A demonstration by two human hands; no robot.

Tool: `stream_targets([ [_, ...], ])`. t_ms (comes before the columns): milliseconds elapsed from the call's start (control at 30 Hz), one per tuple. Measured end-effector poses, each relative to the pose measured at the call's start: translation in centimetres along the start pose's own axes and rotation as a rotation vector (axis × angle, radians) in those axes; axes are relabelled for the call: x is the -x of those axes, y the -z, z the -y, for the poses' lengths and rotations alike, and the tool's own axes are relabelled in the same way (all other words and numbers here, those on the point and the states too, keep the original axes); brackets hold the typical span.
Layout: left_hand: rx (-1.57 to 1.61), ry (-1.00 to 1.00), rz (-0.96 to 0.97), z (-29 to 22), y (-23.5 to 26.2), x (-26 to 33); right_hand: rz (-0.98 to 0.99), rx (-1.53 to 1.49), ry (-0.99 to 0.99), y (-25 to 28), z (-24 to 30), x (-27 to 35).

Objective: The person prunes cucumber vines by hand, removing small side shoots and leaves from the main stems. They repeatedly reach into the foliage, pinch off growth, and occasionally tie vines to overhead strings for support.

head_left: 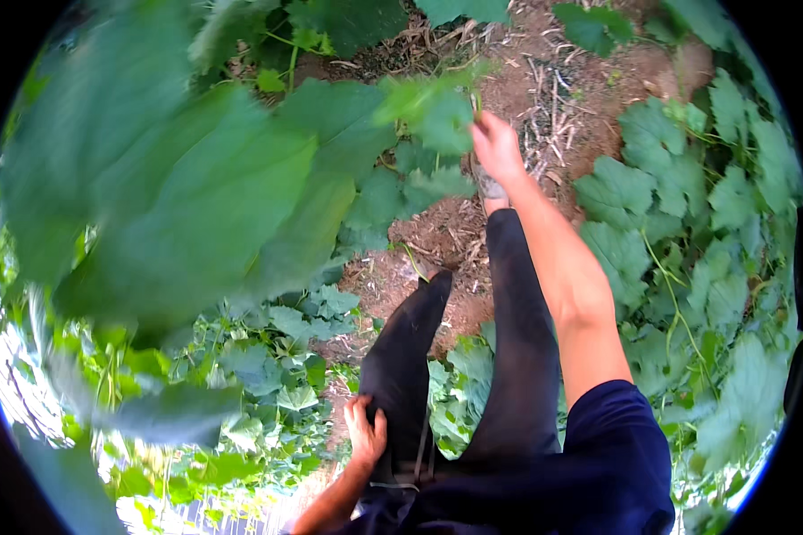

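Note:
My right hand reaches far out in front of me, its fingers pinched on a thin green stem. Just left of those fingers hangs a bright green leaf, blurred; I cannot tell whether it grows from that stem. My left hand rests on the thigh of my dark trousers, thumb apart from the fingers, with nothing seen in it. Very large broad leaves fill the left side close up and are smeared by motion.
Lobed vine leaves crowd the right side, with a tendril trailing among them. Brown soil strewn with dry straw runs between the plants. My shoe stands on it below my right hand. Lower leaves grow at left.

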State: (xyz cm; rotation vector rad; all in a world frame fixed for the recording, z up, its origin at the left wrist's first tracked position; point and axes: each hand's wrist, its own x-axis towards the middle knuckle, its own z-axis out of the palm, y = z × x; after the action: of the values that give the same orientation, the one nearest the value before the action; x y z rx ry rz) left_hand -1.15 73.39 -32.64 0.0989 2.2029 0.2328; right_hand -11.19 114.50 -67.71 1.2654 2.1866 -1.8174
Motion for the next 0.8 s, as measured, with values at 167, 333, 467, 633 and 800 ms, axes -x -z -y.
stream_targets([
  [167,0.112,-0.21,-0.016,4.1,0.8,0.4,0.065,0.109,0.318,5.0,9.6,19.4],
  [333,0.317,-0.011,0.112,8.0,2.3,2.0,0.234,0.081,0.682,4.1,20.6,34.0],
  [467,0.434,0.043,0.186,7.8,7.3,5.4,0.314,0.044,0.725,1.3,26.5,42.0],
  [633,0.5,-0.072,0.009,10.7,9.3,4.2,0.309,0.118,0.718,0.2,29.6,44.4],
  [800,0.299,-0.193,-0.221,8.0,9.7,-6.5,0.336,0.243,0.635,0.7,29.6,44.4],
])
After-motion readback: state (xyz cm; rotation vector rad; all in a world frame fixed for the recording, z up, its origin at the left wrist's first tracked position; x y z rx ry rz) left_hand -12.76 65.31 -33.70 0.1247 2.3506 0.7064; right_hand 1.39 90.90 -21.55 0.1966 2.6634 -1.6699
